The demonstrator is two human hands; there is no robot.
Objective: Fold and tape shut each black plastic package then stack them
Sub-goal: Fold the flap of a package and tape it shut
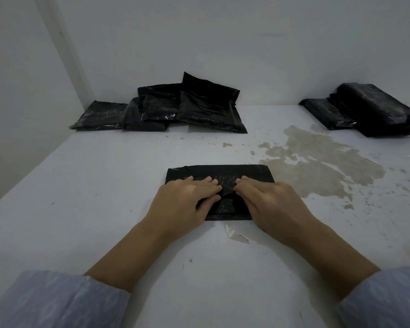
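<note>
Head view only. I see one black plastic package (219, 172) lying flat on the white counter (104, 174), central and near the front edge, long side running left to right. Its near portion is folded up over the middle; a creased flap sits between my two hands.

Left hand (184, 201): palm down on the left half of the package, fingers extended and lying flat, tips pointing toward the centre fold. Grip apart, pressing on the plastic, not curled round it.

Right hand (271, 200): mirrored on the right half, palm down, fingers extended and flat, tips almost meeting those of the left hand over the flap. Grip likewise apart, pressing only.

I cannot tell whether tape is on the fold; the glossy film there is too dark to resolve.

Far left, against the back wall: a loose heap of black packages (175, 107), overlapping at odd angles, one leaning up on the wall. Far right, near the back: a second stack of packages (374, 110), neater, several layers deep.

Counter surface: large brownish stain (317, 159) to the right of the centre package, well apart from both piles, with scattered specks around it. A small patch of chipped surface (236, 234) lies just in front of the package. Pale blue sleeves (57, 301) at the bottom corners.
</note>
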